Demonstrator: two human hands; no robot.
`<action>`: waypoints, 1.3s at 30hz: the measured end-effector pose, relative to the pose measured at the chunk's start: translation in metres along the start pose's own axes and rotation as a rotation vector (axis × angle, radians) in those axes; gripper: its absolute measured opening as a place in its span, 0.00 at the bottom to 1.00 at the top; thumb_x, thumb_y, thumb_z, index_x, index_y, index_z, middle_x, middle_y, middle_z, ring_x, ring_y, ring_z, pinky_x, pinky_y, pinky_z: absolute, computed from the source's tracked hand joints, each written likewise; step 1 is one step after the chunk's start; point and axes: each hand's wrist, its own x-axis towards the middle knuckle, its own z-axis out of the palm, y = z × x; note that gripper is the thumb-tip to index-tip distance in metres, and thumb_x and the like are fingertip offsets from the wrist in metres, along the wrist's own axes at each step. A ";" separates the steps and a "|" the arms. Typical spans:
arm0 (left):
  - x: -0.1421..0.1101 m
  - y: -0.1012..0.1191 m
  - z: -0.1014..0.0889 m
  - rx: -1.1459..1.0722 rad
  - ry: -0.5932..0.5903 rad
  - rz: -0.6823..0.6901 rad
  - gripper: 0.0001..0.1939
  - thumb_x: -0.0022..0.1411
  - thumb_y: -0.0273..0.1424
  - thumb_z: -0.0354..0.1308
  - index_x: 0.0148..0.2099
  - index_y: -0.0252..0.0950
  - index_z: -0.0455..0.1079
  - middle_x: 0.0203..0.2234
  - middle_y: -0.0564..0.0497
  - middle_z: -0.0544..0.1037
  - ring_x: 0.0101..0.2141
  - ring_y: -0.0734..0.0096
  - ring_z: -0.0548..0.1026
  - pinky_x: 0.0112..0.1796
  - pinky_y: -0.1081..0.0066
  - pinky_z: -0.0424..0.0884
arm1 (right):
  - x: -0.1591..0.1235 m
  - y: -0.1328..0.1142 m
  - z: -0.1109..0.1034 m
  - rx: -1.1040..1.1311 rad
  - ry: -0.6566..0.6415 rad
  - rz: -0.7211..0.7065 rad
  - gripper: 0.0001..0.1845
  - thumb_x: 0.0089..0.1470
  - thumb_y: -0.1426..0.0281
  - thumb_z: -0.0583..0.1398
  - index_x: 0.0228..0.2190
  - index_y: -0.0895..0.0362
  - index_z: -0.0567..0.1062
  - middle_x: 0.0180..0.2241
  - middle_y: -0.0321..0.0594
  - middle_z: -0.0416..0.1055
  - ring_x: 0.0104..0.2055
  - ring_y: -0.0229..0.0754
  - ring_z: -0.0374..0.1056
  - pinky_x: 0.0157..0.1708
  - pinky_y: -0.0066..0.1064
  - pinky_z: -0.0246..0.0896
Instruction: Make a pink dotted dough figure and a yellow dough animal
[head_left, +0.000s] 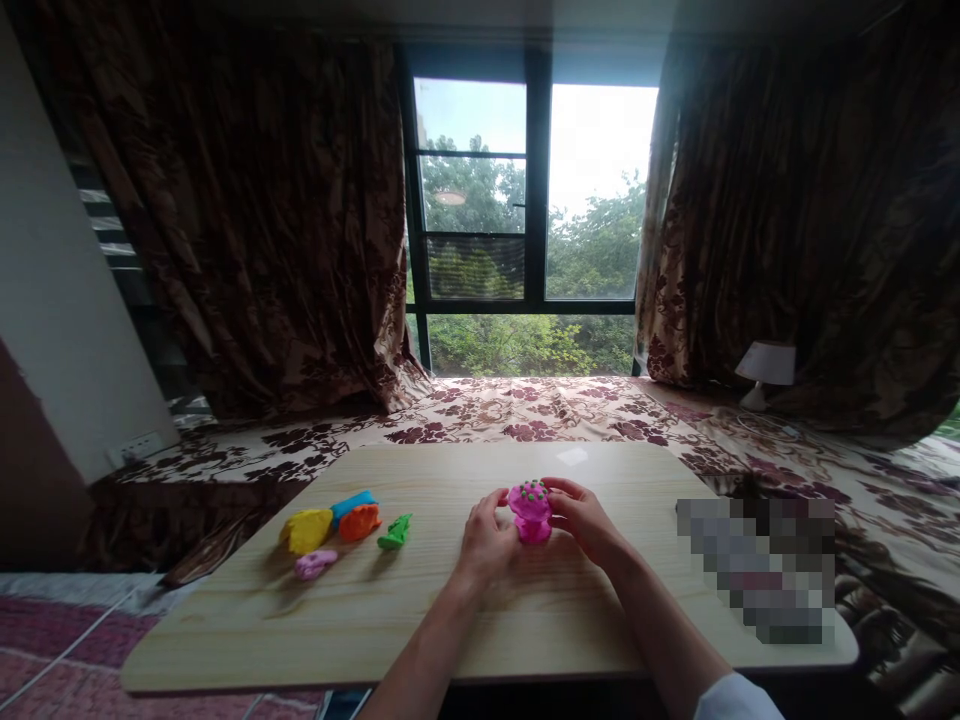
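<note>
Bare forearms [427, 640] reach over a bench [555, 635]: clay lumps [309, 532] lie left; the left hand [484, 535], fingers curled, grips a pink clay model [530, 507] mid-bench, the right hand [583, 517] gripping opposite. Uneven squeezing could buckle its narrow waist.

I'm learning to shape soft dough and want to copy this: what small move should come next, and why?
I'd probably press the small round green dots lightly into the bright pink, mushroom-shaped dough-like piece using the bare right hand, with the bare left hand steadying its side. The dots look raised on its broad top, and both hands flank it.
</note>
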 end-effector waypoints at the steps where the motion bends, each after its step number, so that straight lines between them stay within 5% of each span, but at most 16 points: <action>1: 0.000 0.000 -0.001 0.022 0.015 0.052 0.15 0.61 0.34 0.53 0.50 0.36 0.65 0.49 0.46 0.69 0.45 0.63 0.70 0.44 0.55 0.67 | 0.000 0.000 0.001 -0.012 0.008 -0.006 0.18 0.41 0.69 0.64 0.38 0.57 0.75 0.32 0.40 0.75 0.30 0.38 0.71 0.30 0.29 0.66; 6: -0.001 0.006 -0.003 0.113 0.073 0.295 0.16 0.57 0.32 0.56 0.49 0.40 0.68 0.49 0.48 0.68 0.52 0.63 0.64 0.54 0.60 0.57 | -0.001 -0.001 0.002 -0.080 0.039 -0.054 0.18 0.44 0.65 0.62 0.40 0.57 0.75 0.31 0.40 0.75 0.28 0.36 0.69 0.27 0.27 0.65; 11: -0.002 0.006 0.000 0.165 0.074 0.366 0.18 0.53 0.34 0.59 0.48 0.42 0.70 0.47 0.48 0.69 0.51 0.62 0.65 0.55 0.63 0.55 | -0.003 -0.001 0.001 -0.162 0.052 -0.105 0.21 0.46 0.62 0.61 0.43 0.57 0.74 0.36 0.41 0.75 0.32 0.39 0.69 0.27 0.28 0.65; 16: 0.000 0.000 0.001 0.192 0.065 0.358 0.18 0.53 0.36 0.60 0.47 0.40 0.70 0.47 0.47 0.69 0.51 0.61 0.65 0.55 0.63 0.56 | -0.006 -0.003 -0.004 -0.232 0.053 -0.128 0.23 0.46 0.63 0.61 0.46 0.54 0.73 0.43 0.42 0.72 0.39 0.43 0.70 0.29 0.28 0.66; 21: 0.005 -0.007 -0.002 0.205 0.060 0.300 0.16 0.60 0.36 0.54 0.48 0.36 0.67 0.49 0.46 0.69 0.48 0.61 0.68 0.48 0.53 0.63 | -0.004 0.001 -0.008 -0.300 0.072 -0.132 0.23 0.42 0.67 0.63 0.43 0.55 0.74 0.39 0.42 0.74 0.37 0.43 0.70 0.29 0.28 0.64; 29: 0.005 -0.014 -0.005 0.163 0.036 0.163 0.16 0.61 0.35 0.52 0.51 0.36 0.64 0.46 0.46 0.70 0.42 0.65 0.72 0.41 0.58 0.70 | -0.005 0.000 -0.007 -0.403 0.097 -0.182 0.23 0.44 0.66 0.61 0.45 0.57 0.72 0.40 0.43 0.73 0.35 0.43 0.70 0.27 0.29 0.65; 39: 0.004 -0.012 -0.005 0.159 0.023 0.174 0.17 0.61 0.36 0.53 0.51 0.35 0.64 0.44 0.47 0.72 0.41 0.65 0.72 0.42 0.57 0.69 | -0.019 0.013 -0.017 -0.758 0.373 -0.342 0.10 0.45 0.71 0.58 0.32 0.57 0.76 0.38 0.44 0.70 0.42 0.47 0.65 0.44 0.38 0.57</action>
